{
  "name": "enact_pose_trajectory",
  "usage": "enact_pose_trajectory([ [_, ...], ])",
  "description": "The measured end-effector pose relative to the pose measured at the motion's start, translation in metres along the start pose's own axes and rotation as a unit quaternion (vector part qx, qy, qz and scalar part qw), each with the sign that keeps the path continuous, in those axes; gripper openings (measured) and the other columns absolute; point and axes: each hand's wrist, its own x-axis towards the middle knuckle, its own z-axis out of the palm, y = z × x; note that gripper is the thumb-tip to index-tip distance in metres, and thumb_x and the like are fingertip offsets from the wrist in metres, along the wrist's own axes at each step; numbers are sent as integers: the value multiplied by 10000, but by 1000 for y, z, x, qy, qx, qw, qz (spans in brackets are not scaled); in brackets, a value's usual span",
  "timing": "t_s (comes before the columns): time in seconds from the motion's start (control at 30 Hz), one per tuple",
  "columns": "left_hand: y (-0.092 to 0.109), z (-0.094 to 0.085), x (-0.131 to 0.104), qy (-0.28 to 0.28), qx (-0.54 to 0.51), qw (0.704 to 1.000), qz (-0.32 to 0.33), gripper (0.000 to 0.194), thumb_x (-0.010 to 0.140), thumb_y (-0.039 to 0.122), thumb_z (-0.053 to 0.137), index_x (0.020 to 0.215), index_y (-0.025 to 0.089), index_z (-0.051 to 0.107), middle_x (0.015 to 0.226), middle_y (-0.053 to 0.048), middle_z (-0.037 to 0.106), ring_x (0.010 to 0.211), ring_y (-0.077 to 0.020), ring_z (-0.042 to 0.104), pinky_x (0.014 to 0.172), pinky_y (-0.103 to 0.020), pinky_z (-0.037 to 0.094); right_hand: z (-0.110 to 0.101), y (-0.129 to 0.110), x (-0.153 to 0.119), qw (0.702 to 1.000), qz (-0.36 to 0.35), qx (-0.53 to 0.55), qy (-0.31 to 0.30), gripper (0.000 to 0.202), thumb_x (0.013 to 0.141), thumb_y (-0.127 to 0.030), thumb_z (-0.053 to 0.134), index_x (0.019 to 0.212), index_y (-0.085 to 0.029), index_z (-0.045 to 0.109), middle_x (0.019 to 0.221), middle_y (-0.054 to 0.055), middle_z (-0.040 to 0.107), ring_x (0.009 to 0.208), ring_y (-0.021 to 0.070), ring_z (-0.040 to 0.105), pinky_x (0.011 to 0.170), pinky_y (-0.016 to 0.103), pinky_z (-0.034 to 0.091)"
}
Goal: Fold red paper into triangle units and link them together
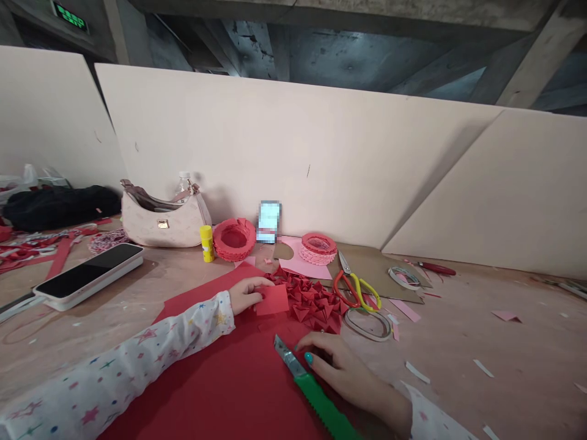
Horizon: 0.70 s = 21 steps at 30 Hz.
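Observation:
My left hand [249, 294] pinches the left edge of a small red paper square [274, 300] above a large red sheet [220, 379]. Right of the square lies a pile of folded red paper pieces [314, 300]. My right hand [337, 366] rests low at the right of the sheet, fingers curled, thumb with a teal nail to the left; whether anything is between its fingertips is too small to tell. Just left of it lies a green utility knife [316, 397], its metal tip pointing up and left, not gripped by the hand.
Scissors [355, 287], tape rolls [368, 324], red and pink paper rings [235, 239], a yellow glue stick [207, 244] and a propped phone [268, 222] stand or lie behind. At the left are a handbag [165, 223] and a black-topped device [89, 275].

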Motion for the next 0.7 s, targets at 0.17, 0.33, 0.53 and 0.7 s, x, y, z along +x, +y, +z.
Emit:
enact_pose_trajectory([
  [0.17, 6, 7, -4, -31, -22, 999, -9, 360, 594, 217, 525, 936, 106, 521, 639, 11, 547, 423, -38, 408, 411, -151, 308, 7, 7, 1, 997, -21, 10, 77, 309, 700, -104, 424, 968, -217, 528, 837, 15, 570, 738, 133, 518, 676, 247, 417],
  [0.33, 13, 32, -16, -143, -53, 988, -25, 433, 618, 335, 614, 978, 108, 533, 624, 1, 540, 421, -36, 401, 380, -135, 296, 7, 12, 1, 992, -15, 47, 120, 370, 720, -137, 454, 1081, -217, 449, 904, 30, 547, 779, 135, 507, 702, 265, 423],
  [0.53, 14, 49, -23, -153, -70, 986, -18, 414, 667, 407, 580, 939, 101, 514, 647, -29, 567, 449, -63, 474, 433, -163, 382, 3, 15, 0, 987, -43, 62, 140, 140, 711, -128, 475, 803, -203, 549, 854, 26, 555, 843, 151, 500, 769, 279, 395],
  [0.7, 22, 59, -27, -114, -11, 993, 14, 232, 727, 324, 509, 787, 100, 504, 639, -34, 578, 517, -97, 528, 503, -195, 417, 4, 11, 5, 970, -13, 178, 166, 49, 740, -199, 479, 770, -183, 514, 803, 18, 535, 767, 133, 497, 708, 257, 407],
])
